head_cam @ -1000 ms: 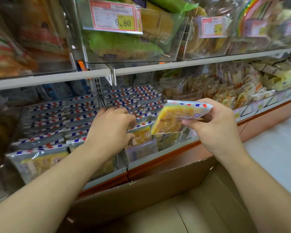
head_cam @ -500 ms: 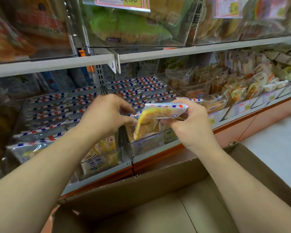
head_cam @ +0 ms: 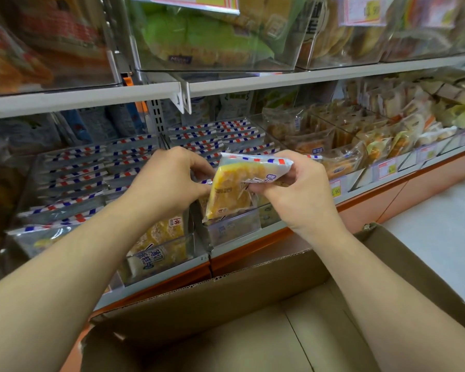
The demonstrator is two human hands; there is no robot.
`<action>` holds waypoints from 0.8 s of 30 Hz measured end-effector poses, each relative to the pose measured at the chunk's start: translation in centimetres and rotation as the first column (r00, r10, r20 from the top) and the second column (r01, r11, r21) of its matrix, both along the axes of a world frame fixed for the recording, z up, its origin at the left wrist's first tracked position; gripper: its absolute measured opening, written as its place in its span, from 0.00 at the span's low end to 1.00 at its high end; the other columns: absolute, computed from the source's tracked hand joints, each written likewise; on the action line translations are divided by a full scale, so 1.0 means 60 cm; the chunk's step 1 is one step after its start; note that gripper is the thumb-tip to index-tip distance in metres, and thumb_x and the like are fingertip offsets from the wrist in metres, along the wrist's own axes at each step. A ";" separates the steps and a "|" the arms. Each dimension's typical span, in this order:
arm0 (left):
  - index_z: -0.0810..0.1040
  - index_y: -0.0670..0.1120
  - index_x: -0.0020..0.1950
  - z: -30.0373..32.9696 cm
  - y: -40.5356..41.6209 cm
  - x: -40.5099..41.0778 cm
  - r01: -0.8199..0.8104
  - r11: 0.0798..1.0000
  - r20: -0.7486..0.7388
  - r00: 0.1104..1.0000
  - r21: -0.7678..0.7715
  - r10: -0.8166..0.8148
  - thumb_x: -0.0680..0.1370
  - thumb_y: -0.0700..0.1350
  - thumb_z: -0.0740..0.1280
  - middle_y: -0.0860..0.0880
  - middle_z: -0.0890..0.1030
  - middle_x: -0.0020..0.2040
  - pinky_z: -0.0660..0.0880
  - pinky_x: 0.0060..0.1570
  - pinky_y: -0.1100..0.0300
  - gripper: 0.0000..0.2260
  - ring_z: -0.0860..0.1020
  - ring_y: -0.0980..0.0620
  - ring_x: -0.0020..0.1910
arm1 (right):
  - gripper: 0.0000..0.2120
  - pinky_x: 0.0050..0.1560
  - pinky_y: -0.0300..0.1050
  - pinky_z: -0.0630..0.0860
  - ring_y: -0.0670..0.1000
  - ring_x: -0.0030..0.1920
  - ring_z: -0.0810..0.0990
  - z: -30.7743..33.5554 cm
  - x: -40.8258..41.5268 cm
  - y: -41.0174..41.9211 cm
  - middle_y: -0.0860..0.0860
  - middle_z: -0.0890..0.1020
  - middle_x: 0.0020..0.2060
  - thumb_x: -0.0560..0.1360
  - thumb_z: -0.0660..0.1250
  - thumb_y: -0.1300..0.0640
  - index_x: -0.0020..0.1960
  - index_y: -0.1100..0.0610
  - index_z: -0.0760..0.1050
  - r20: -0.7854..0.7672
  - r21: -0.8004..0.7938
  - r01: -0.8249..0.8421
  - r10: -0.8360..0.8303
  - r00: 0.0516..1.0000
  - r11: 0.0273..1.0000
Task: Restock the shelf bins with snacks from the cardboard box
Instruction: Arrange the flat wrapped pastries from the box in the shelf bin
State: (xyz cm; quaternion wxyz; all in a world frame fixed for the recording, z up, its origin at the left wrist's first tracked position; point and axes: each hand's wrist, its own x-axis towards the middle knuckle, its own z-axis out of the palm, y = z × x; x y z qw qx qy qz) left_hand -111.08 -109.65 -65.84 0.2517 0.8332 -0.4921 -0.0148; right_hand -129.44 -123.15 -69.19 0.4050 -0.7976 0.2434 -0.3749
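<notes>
Since a second ago, our left hand [head_cam: 169, 181] has closed in on the packet [head_cam: 236, 189]; both hands pinch it, right hand [head_cam: 298, 194] gripping firmly. Risk: crushing it against the full bin [head_cam: 234, 229] just below.

Even, bright overhead light, soft shadows only. Glare on the clear upper bins [head_cam: 215, 36] and white floor [head_cam: 446, 224]. Top and left edges blurred, shelf rail [head_cam: 279, 81] bowed by wide-angle; centre sharp.
</notes>
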 end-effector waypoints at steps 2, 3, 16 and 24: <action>0.87 0.59 0.56 0.008 0.004 -0.004 0.035 0.999 -0.030 0.999 0.011 -0.035 0.77 0.54 0.77 0.59 0.85 0.46 0.73 0.38 0.67 0.08 0.79 0.62 0.43 | 0.20 0.53 0.42 0.85 0.40 0.56 0.85 0.010 -0.004 0.000 0.41 0.87 0.53 0.72 0.82 0.59 0.61 0.51 0.82 0.059 0.012 -0.035 0.034 0.998 0.999; 0.87 0.58 0.55 0.015 0.004 -0.006 0.038 0.998 -0.091 0.995 -0.045 -0.042 0.79 0.54 0.75 0.58 0.86 0.45 0.76 0.40 0.65 0.06 0.80 0.62 0.42 | 0.20 0.53 0.43 0.85 0.41 0.55 0.86 0.016 -0.006 -0.002 0.43 0.87 0.53 0.72 0.82 0.60 0.61 0.53 0.82 0.082 0.023 -0.050 0.048 0.995 0.998; 0.87 0.52 0.52 0.080 0.029 -0.049 0.128 0.948 -0.433 0.866 -0.291 -0.250 0.76 0.47 0.78 0.54 0.89 0.45 0.83 0.42 0.57 0.06 0.87 0.53 0.45 | 0.21 0.52 0.47 0.86 0.44 0.55 0.86 0.050 -0.032 0.002 0.45 0.88 0.53 0.74 0.80 0.59 0.64 0.51 0.79 -0.014 0.068 -0.200 0.202 0.979 0.977; 0.82 0.44 0.56 0.074 0.042 -0.062 -0.196 0.821 -0.639 0.730 -0.536 -0.243 0.76 0.39 0.77 0.44 0.88 0.49 0.85 0.44 0.47 0.10 0.87 0.39 0.48 | 0.26 0.61 0.58 0.83 0.51 0.55 0.88 0.054 -0.049 -0.024 0.51 0.89 0.53 0.68 0.82 0.55 0.63 0.55 0.79 0.073 0.437 -0.157 0.139 0.988 0.886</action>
